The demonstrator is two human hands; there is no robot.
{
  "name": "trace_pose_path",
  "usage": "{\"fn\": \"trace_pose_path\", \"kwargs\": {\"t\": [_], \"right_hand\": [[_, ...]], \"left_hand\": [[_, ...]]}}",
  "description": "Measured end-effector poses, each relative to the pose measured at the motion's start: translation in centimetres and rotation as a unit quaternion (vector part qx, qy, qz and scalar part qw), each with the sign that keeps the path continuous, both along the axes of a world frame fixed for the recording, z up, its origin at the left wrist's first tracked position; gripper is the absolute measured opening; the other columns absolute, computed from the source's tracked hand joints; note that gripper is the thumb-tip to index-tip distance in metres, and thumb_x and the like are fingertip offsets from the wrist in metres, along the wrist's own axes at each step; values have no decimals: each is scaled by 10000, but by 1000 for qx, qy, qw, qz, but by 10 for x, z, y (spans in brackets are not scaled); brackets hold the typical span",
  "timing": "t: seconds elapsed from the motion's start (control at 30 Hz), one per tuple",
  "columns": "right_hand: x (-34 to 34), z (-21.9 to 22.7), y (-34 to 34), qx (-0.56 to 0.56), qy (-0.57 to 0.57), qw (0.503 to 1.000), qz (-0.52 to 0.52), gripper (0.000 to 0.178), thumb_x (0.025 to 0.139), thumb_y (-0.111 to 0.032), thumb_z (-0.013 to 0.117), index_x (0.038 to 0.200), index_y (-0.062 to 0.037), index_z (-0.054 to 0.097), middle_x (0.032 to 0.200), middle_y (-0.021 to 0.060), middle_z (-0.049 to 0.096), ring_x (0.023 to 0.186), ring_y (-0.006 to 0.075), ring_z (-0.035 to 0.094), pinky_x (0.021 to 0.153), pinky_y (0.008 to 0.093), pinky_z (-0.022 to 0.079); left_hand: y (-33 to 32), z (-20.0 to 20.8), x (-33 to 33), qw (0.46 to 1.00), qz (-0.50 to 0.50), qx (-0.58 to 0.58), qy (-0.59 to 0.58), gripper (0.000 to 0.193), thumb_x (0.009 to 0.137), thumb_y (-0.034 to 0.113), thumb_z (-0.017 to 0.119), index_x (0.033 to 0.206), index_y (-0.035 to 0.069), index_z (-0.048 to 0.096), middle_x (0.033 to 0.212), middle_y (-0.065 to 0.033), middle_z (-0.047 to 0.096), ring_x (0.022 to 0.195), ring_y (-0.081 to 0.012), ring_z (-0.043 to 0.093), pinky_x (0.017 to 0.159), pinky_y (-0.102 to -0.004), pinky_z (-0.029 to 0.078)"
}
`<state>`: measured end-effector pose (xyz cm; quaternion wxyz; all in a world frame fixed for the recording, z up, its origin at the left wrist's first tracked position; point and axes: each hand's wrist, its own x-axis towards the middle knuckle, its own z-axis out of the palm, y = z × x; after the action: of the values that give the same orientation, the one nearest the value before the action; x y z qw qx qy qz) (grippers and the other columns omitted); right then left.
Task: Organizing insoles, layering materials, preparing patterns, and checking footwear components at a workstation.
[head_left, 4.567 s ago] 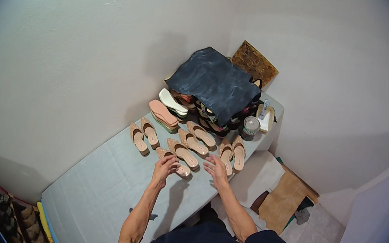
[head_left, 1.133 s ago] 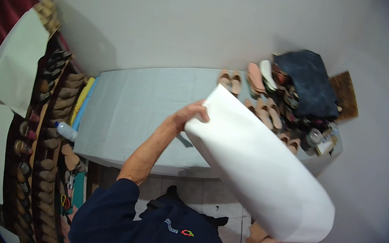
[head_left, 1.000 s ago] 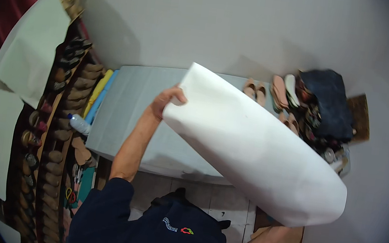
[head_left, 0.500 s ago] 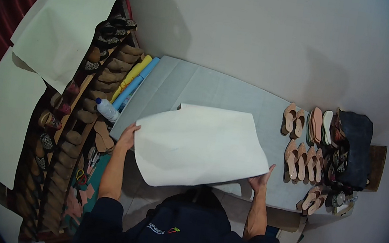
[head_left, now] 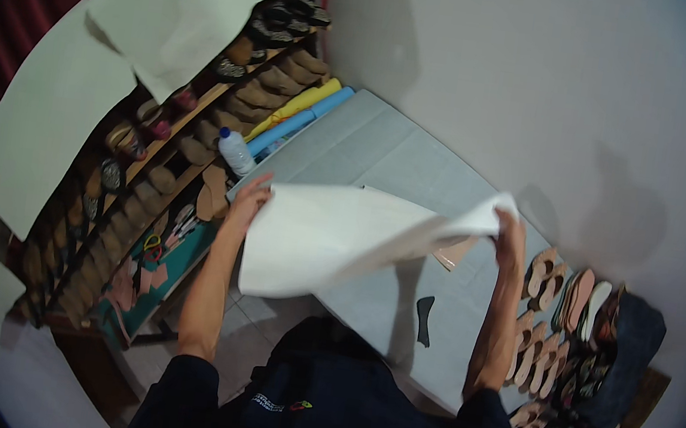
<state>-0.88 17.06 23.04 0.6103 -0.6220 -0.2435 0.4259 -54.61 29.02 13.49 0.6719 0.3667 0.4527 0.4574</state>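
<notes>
**A:** What is the sheet made of?

**B:** The large white sheet [head_left: 330, 243] looks thin and flexible, like paper or thin card; its surface is smooth and matte; it bows and curls between the two grips, and its right corner folds over at the top.

**A:** And what lies around it?

**B:** A long pale grey table [head_left: 418, 172], flat, with faint grid lines; a small dark curved piece [head_left: 424, 320] and a tan flat piece [head_left: 452, 254] lie on it; rows of tan shoe soles [head_left: 539, 335] with rounded ends crowd its right end, beside a dark blue folded cloth [head_left: 623, 355]; a clear plastic bottle [head_left: 236, 151] stands at the left end next to yellow and blue rolls [head_left: 300, 113]; wooden shelves [head_left: 147, 188] to the left are packed with brown shoe forms, with pale sheets draped above.

**A:** Where is the sheet relative to the hands?

**B:** It spans between them, raised above the near part of the table; the left hand [head_left: 247, 201] clasps its left edge, fingers closed around it; the right hand [head_left: 511, 236] pinches the upper right corner, held higher; the hands are well apart, the sheet stretched across the gap.
</notes>
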Motion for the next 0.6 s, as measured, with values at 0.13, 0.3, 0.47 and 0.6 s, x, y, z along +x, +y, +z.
{"fn": "trace_pose_path", "kwargs": {"t": [0.13,0.3,0.47,0.6], "right_hand": [[36,57,160,39,16,993,108,293,883,-181,619,1113,0,611,1023,109,631,973,224,639,880,412,587],[-54,171,264,65,-58,977,193,364,877,-195,607,1172,17,586,1056,135,617,976,235,631,897,395,580],[-38,182,271,91,-142,976,138,476,838,-290,636,1185,35,617,1066,159,639,959,262,634,821,408,549],[-13,105,284,21,-164,979,117,427,823,-288,654,1137,1,635,1042,146,647,932,247,639,781,397,544]], "left_hand": [[47,69,4,991,17,76,111,524,861,-31,509,1377,31,581,1065,-84,642,945,-168,645,837,-254,524],[68,119,-51,954,152,226,128,495,860,-76,489,1324,20,632,1055,-45,620,963,-131,599,840,-227,471],[24,158,-20,938,235,233,102,450,892,-62,451,1297,-3,638,1087,-55,616,958,-128,596,856,-250,491],[9,93,-6,951,276,130,42,425,905,-25,444,1253,56,675,965,6,627,767,-65,594,608,-186,492]]}}
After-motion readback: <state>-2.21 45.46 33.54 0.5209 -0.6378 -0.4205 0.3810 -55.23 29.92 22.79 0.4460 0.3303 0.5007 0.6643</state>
